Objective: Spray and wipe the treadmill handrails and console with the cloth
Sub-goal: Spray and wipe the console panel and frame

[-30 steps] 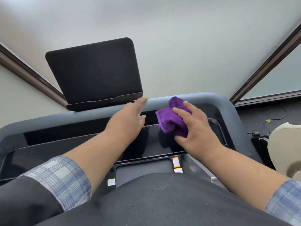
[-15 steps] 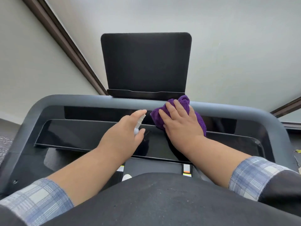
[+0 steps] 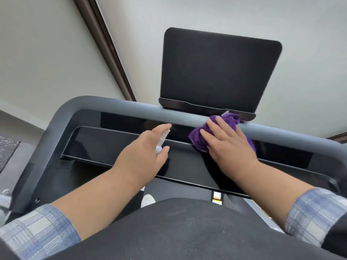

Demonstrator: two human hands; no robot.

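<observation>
My right hand (image 3: pixel 228 143) presses a purple cloth (image 3: pixel 230 120) flat against the grey front handrail (image 3: pixel 131 113) of the treadmill, just below the black tablet stand (image 3: pixel 217 72). My left hand (image 3: pixel 142 156) grips a small white spray bottle (image 3: pixel 162 139), index finger stretched over its nozzle, which points toward the rail. The hand hovers over the glossy black console panel (image 3: pixel 97 145). Most of the bottle is hidden inside the hand.
The grey rail curves down at the left corner (image 3: pixel 62 117) and runs off to the right (image 3: pixel 300 136). A pale wall with a dark brown trim strip (image 3: pixel 105 45) stands behind. The treadmill deck with an orange-and-white label (image 3: pixel 216 197) lies below the console.
My view has swung left and tilted. The right hand with the cloth has moved from the console panel up onto the front rail under the stand. The spray bottle now shows in my left hand.
</observation>
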